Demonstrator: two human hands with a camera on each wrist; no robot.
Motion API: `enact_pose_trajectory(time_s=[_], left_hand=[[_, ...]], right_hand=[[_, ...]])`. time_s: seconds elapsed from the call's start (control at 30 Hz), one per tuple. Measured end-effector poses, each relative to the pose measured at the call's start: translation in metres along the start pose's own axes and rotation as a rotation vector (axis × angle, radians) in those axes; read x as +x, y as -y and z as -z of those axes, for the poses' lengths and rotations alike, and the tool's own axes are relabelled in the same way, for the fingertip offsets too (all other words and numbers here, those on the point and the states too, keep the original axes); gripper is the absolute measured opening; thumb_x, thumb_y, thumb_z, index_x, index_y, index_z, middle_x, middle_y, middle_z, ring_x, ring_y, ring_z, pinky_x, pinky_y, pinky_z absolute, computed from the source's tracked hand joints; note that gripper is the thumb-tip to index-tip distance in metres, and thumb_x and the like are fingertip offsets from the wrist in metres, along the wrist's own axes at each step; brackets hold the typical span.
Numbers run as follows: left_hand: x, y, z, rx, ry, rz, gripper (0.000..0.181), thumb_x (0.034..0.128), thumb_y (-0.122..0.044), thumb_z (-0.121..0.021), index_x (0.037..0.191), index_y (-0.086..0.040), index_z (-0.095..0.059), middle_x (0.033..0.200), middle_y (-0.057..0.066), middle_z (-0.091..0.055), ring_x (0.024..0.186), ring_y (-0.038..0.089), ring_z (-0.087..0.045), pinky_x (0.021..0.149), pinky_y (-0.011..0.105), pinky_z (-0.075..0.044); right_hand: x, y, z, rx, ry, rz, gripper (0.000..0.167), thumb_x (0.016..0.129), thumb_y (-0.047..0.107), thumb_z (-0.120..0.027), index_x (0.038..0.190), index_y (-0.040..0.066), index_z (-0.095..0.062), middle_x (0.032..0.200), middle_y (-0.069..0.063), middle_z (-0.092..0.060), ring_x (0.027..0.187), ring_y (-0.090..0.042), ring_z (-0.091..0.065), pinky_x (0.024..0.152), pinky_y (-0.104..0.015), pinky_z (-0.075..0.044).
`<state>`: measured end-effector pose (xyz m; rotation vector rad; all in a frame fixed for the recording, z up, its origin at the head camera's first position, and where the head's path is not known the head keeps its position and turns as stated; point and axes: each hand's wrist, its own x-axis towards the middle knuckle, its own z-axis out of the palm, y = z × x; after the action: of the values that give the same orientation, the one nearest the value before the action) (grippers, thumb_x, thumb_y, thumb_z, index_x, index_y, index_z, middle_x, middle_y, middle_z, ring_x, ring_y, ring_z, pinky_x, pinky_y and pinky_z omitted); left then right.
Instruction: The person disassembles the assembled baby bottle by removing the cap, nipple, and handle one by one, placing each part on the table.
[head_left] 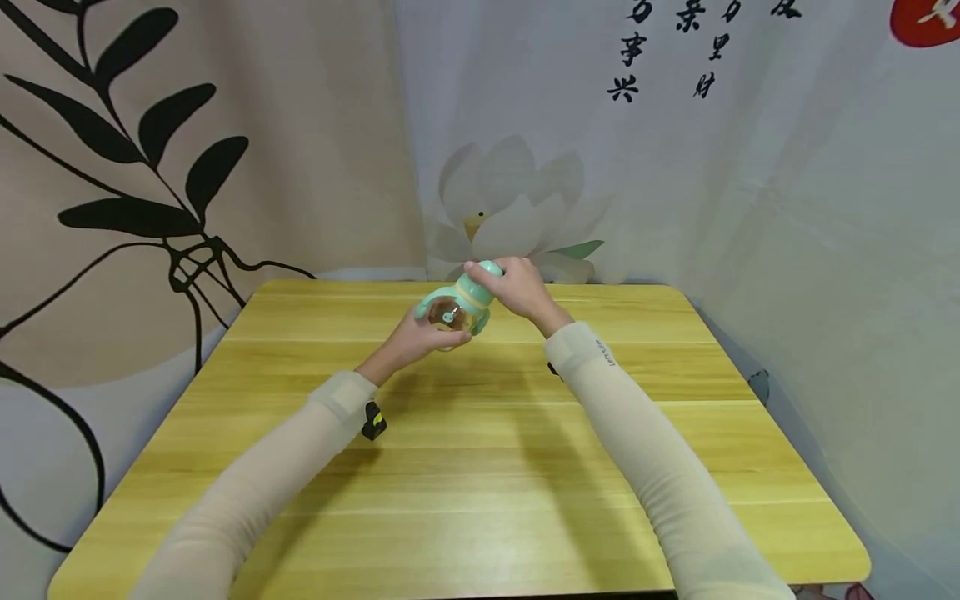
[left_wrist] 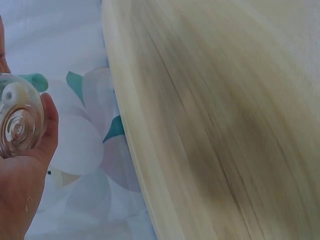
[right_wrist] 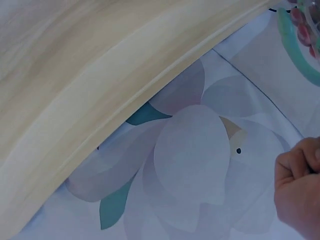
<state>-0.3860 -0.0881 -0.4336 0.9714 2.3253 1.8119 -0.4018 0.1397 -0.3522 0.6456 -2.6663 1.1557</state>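
A sippy cup with a clear, rounded body (head_left: 447,315) and a mint-green lid (head_left: 474,292) is tilted above the far part of the table. Mint side handles (right_wrist: 292,47) flank the body. My left hand (head_left: 420,340) holds the body from below and the left, its thumb along the near side. The right hand (head_left: 521,287) grips the top of the lid. In the left wrist view, the cup's round base (left_wrist: 19,127) faces the camera, with a pale knob inside. Curled fingers of the right hand show at the right wrist view's edge; the lid is outside that view.
A wood-grain table (head_left: 480,500) with rounded corners spreads beneath both arms. Behind it hangs a pale cloth (head_left: 750,192) printed with a flower and characters. A beige curtain (head_left: 315,150) with dark leaves hangs at the left.
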Motion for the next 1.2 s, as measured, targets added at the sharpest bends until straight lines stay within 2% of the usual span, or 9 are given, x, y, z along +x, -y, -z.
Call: enact_pose_trajectory(time_s=[0.13, 0.23, 0.33, 0.5, 0.63, 0.73, 0.87, 1.0, 1.2], left_hand=[[0.001, 0.0, 0.001, -0.031, 0.003, 0.003, 0.037, 0.0935, -0.011, -0.081, 0.125, -0.01, -0.063, 0.112, 0.006, -0.067, 0.101, 0.022, -0.064, 0.086, 0.034, -0.056], [0.001, -0.001, 0.0, -0.086, 0.014, -0.011, 0.032, 0.0939, -0.004, -0.077, 0.122, -0.006, -0.063, 0.105, 0.007, -0.067, 0.092, 0.02, -0.063, 0.078, 0.032, -0.057], [0.002, -0.003, 0.0, -0.11, 0.025, -0.028, 0.031, 0.0947, 0.001, -0.074, 0.123, -0.005, -0.062, 0.104, 0.008, -0.066, 0.09, 0.02, -0.062, 0.076, 0.032, -0.057], [0.001, -0.002, 0.002, -0.094, 0.018, -0.036, 0.032, 0.0961, -0.005, -0.076, 0.124, -0.009, -0.061, 0.109, 0.009, -0.064, 0.095, 0.023, -0.062, 0.078, 0.032, -0.057], [-0.001, 0.002, 0.004, -0.07, 0.015, -0.018, 0.033, 0.0958, -0.013, -0.079, 0.123, -0.009, -0.061, 0.112, 0.009, -0.064, 0.1, 0.025, -0.063, 0.085, 0.035, -0.057], [-0.003, 0.005, 0.005, -0.052, 0.01, 0.001, 0.032, 0.0956, -0.013, -0.079, 0.122, -0.009, -0.061, 0.113, 0.008, -0.065, 0.101, 0.024, -0.063, 0.089, 0.036, -0.055], [-0.006, 0.009, 0.007, -0.036, 0.001, 0.009, 0.031, 0.0953, -0.011, -0.079, 0.121, -0.007, -0.062, 0.111, 0.008, -0.066, 0.1, 0.023, -0.063, 0.089, 0.035, -0.055], [-0.007, 0.011, 0.008, -0.039, 0.002, 0.022, 0.031, 0.0954, -0.012, -0.079, 0.12, -0.007, -0.062, 0.112, 0.007, -0.066, 0.102, 0.022, -0.064, 0.09, 0.034, -0.055], [-0.009, 0.015, 0.01, -0.042, 0.007, 0.066, 0.033, 0.0949, -0.014, -0.081, 0.12, -0.007, -0.061, 0.113, 0.007, -0.066, 0.104, 0.022, -0.066, 0.091, 0.034, -0.056]], right_hand=[[0.0, -0.003, 0.0, 0.06, 0.005, 0.001, 0.063, 0.098, 0.071, -0.051, 0.075, 0.015, -0.069, 0.067, 0.002, -0.053, 0.068, -0.018, -0.045, 0.066, -0.033, -0.041], [0.0, -0.005, 0.001, 0.121, 0.014, -0.014, 0.065, 0.1, 0.071, -0.047, 0.079, 0.014, -0.07, 0.072, 0.0, -0.058, 0.071, -0.019, -0.049, 0.069, -0.034, -0.044], [-0.001, -0.007, 0.002, 0.151, 0.008, -0.011, 0.066, 0.103, 0.069, -0.045, 0.084, 0.013, -0.073, 0.076, -0.002, -0.062, 0.074, -0.021, -0.051, 0.072, -0.036, -0.046], [0.0, -0.007, 0.002, 0.136, -0.009, 0.006, 0.064, 0.104, 0.066, -0.045, 0.089, 0.011, -0.076, 0.077, -0.005, -0.062, 0.073, -0.023, -0.05, 0.072, -0.038, -0.045], [0.001, -0.012, 0.002, 0.135, -0.025, 0.002, 0.062, 0.104, 0.066, -0.047, 0.09, 0.012, -0.075, 0.078, -0.005, -0.062, 0.071, -0.022, -0.05, 0.07, -0.037, -0.045], [0.0, -0.017, 0.005, 0.136, -0.029, -0.011, 0.062, 0.103, 0.067, -0.049, 0.089, 0.012, -0.074, 0.076, -0.005, -0.06, 0.069, -0.022, -0.047, 0.068, -0.036, -0.044], [0.001, -0.022, 0.01, 0.155, -0.041, -0.039, 0.061, 0.101, 0.068, -0.053, 0.098, 0.012, -0.075, 0.084, -0.004, -0.065, 0.074, -0.021, -0.053, 0.07, -0.035, -0.046], [0.002, -0.029, 0.015, 0.166, -0.074, -0.054, 0.057, 0.1, 0.066, -0.058, 0.104, 0.01, -0.071, 0.091, -0.006, -0.064, 0.079, -0.021, -0.054, 0.072, -0.034, -0.046], [0.0, -0.043, 0.024, 0.158, -0.139, -0.075, 0.048, 0.098, 0.057, -0.067, 0.099, 0.011, -0.057, 0.088, -0.006, -0.056, 0.077, -0.022, -0.049, 0.069, -0.035, -0.044]])
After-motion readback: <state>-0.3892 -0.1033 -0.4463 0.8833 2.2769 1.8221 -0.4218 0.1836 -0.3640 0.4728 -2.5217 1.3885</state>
